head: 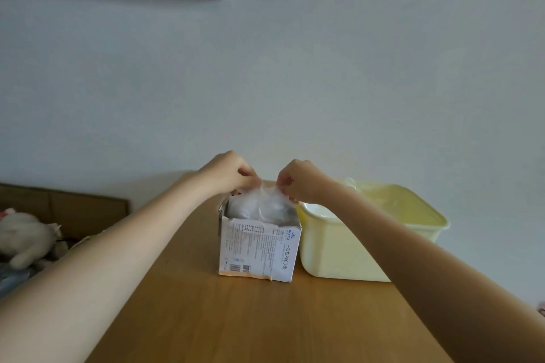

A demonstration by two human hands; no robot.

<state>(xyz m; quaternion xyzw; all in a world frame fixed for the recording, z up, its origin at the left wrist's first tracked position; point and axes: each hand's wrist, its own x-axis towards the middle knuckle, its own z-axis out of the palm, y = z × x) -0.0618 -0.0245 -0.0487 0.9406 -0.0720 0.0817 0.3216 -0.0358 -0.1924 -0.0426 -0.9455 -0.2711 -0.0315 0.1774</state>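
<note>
Clear thin plastic (261, 196), prob. a disposable glove, sits bunched right under both hands at the mouth of the open cardboard box (259, 250). Left hand (228, 172) & right hand (300, 180) each pinch it w/ curled fingertips, close together. Risks: film looks flimsy, so a hard pull apart could tear it. An upward tug could tip the light box on the surface (236, 318). Count: 2 hands, 1 box, 1 yellow bin (368, 244) below right hand, touching box. No. of plastic pieces: can't tell.
</note>
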